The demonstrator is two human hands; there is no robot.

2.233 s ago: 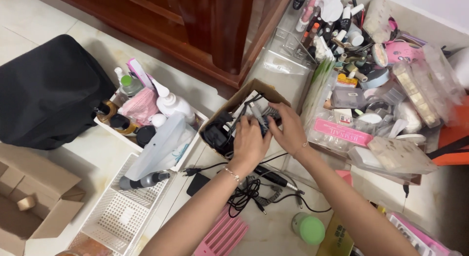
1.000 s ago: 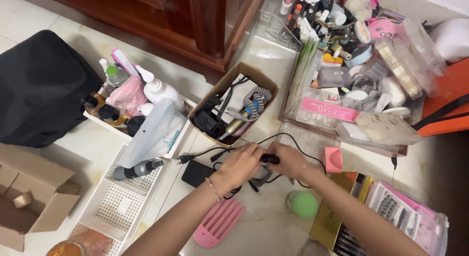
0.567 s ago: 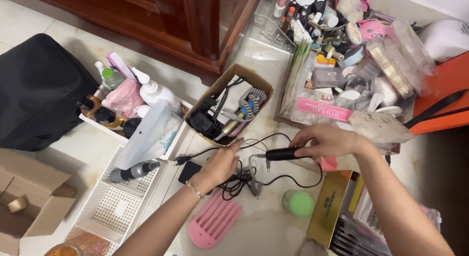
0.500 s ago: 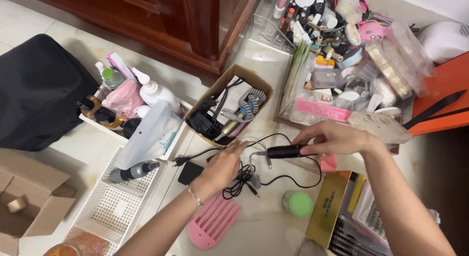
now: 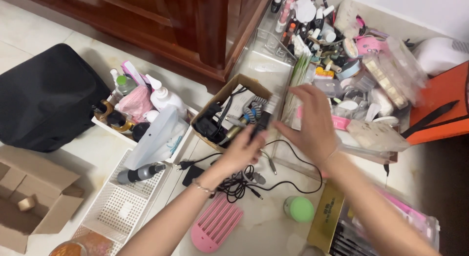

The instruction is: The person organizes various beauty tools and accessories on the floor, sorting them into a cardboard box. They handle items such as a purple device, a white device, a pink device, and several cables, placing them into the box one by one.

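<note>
My left hand (image 5: 243, 149) grips the lower end of a black pen-shaped electric handpiece (image 5: 263, 121), which tilts up over the rim of a small open cardboard box (image 5: 227, 91). The box holds a black adapter, coiled cables and another handpiece. My right hand (image 5: 311, 123) is blurred, fingers spread, just right of the handpiece's top end and not clearly touching it. The handpiece's black cord (image 5: 240, 185) trails in a tangle on the tiled floor below my hands.
A white tray of bottles (image 5: 146, 107), a white mesh basket (image 5: 119, 207), a black bag (image 5: 44, 94) and an open carton (image 5: 29, 202) lie left. A crowded clear tray (image 5: 364, 92) sits right. Below are a pink slotted piece (image 5: 217, 229), green round pot (image 5: 299, 209) and gold box (image 5: 330, 218).
The handpiece passed from my right hand to my left and moved up from the floor to the small cardboard box. My right hand let go and spread its fingers.
</note>
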